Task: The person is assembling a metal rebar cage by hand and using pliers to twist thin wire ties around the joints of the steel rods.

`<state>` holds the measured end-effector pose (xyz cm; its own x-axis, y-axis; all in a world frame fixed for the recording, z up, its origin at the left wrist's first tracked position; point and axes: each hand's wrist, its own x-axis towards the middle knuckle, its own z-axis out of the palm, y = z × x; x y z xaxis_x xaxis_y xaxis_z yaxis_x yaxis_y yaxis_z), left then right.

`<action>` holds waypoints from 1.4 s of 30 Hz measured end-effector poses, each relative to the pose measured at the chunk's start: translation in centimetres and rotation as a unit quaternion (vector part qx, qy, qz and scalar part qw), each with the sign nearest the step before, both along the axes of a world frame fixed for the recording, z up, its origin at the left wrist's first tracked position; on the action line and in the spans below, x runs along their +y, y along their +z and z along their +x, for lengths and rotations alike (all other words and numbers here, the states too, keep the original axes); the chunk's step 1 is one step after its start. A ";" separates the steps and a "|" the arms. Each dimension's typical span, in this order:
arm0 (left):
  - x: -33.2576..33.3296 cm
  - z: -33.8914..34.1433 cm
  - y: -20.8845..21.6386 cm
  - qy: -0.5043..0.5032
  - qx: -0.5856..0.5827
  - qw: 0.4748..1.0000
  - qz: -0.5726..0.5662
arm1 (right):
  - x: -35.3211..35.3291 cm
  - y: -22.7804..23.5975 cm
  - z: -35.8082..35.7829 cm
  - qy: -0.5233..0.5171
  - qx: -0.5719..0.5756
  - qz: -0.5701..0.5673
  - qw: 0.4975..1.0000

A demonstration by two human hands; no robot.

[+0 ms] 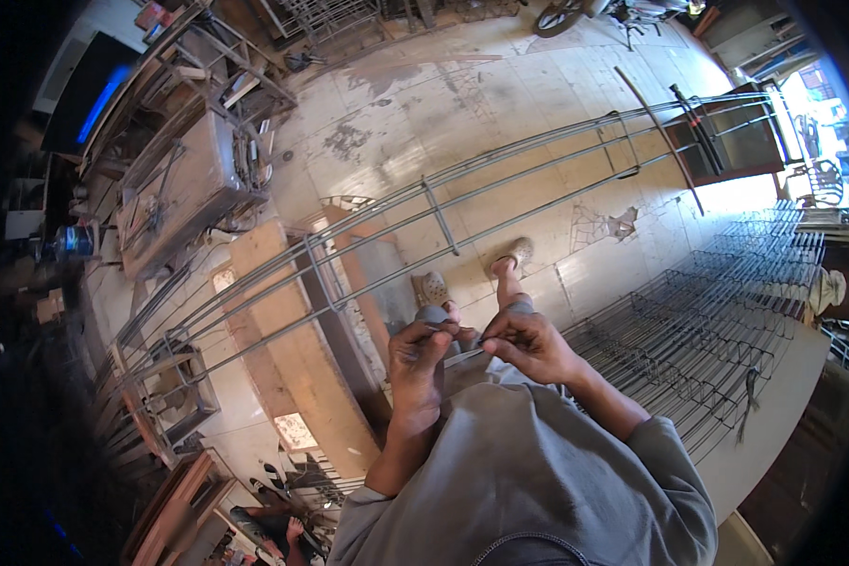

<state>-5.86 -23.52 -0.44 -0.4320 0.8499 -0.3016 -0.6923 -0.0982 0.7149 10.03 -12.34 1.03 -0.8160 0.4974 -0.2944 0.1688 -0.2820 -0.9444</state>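
Observation:
My left hand (418, 357) and my right hand (530, 345) are raised in front of my body, a short gap apart. Both have their fingers pinched together. A short bit of thin wire (482, 341) shows at the fingertips of the right hand. Whatever the left fingers pinch is too small to make out. Beyond my hands runs a long cage of steel rods (528, 185), with bent rectangular stirrups (441, 216) hanging around its rods. Neither hand touches this cage.
Several finished rod cages (698, 321) lie stacked on a pale table (790, 391) at right. A bolt cutter (696, 127) leans by a wooden box (750, 141) under the cage's far end. A wooden bench (278, 349) stands at left. Another person's hand (295, 528) shows at lower left.

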 end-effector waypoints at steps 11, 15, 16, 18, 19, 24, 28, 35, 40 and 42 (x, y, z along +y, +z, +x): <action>5.0 -5.5 -0.7 -0.103 0.756 0.623 -0.170 | -0.6 -12.3 0.6 -0.093 -0.201 0.143 0.965; 7.6 -4.8 -2.2 -0.121 0.733 0.641 -0.192 | 0.0 -9.2 -3.7 -0.180 -0.118 -0.142 0.966; 8.1 -4.4 -2.3 -0.099 0.738 0.641 -0.186 | 0.1 -8.8 -4.2 -0.195 -0.092 -0.187 0.959; 8.4 -4.6 -2.8 -0.108 0.731 0.647 -0.187 | 0.1 -8.6 -4.9 -0.204 -0.054 -0.192 0.958; 8.5 -4.5 -3.0 -0.113 0.725 0.653 -0.186 | 0.2 -8.5 -5.0 -0.210 -0.038 -0.192 0.958; 8.6 -4.4 -3.2 -0.106 0.691 0.689 -0.189 | -0.6 -9.6 -5.3 -0.251 0.011 -0.180 0.951; 8.7 -4.4 -3.1 -0.090 0.675 0.706 -0.194 | -0.7 -9.6 -5.3 -0.258 0.041 -0.191 0.946; 8.7 -4.7 -3.5 -0.092 0.642 0.732 -0.210 | -1.0 -9.7 -5.7 -0.270 0.062 -0.250 0.928; 8.8 -4.9 -3.1 -0.092 0.664 0.708 -0.221 | -0.5 -9.7 -5.9 -0.277 0.089 -0.334 0.896; 9.0 -5.1 -2.9 -0.127 0.669 0.696 -0.229 | -0.5 -9.7 -6.0 -0.271 0.095 -0.333 0.898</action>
